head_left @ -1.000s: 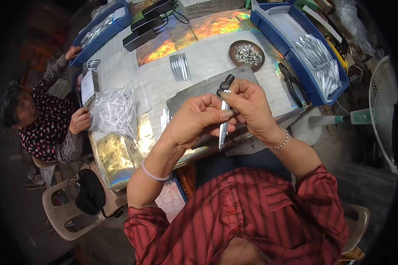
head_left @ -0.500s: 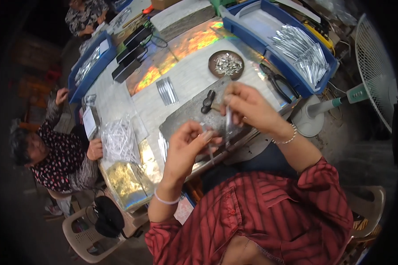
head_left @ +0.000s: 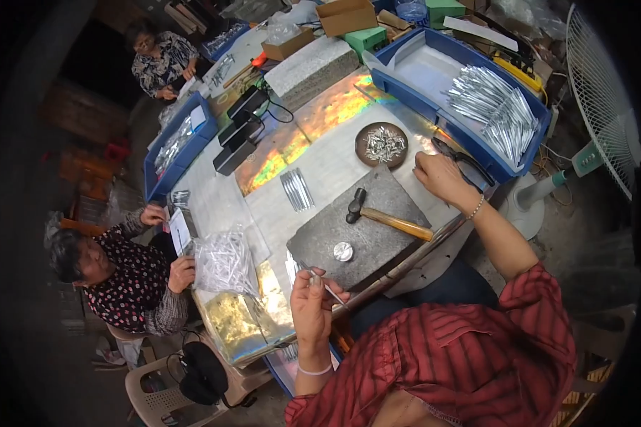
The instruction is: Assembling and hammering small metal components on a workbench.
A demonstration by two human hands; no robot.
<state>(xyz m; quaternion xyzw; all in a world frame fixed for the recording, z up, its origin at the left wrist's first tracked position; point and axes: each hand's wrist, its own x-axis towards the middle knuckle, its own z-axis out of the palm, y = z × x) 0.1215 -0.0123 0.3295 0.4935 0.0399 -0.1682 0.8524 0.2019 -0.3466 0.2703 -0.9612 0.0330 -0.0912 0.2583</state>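
My left hand (head_left: 312, 307) is closed around a thin silver metal strip (head_left: 332, 292), held just off the near left corner of a grey slab (head_left: 399, 196). To the right, my right hand (head_left: 443, 179) is over the table between a round brown bowl (head_left: 360, 151) of small metal pieces and black-handled pliers (head_left: 470, 165). Its fingers are curled together, and their tips are partly hidden. On the slab lies a hammer (head_left: 395, 221) with a wooden handle and dark head. A small round silver piece (head_left: 343, 251) sits near the slab's left side.
A blue tray (head_left: 434, 99) of silver strips stands at the far right, beside a fan (head_left: 602, 107). Several strips (head_left: 296, 190) lie in a row left of the slab. A plastic bag (head_left: 224, 260) of white pieces is by a co-worker (head_left: 132, 281); another person (head_left: 165, 64) sits farther back.
My hands have moved apart: the right went from above the slab to beside the pliers, while the left stayed closed near the slab's corner. The hammer and round silver piece are now uncovered.
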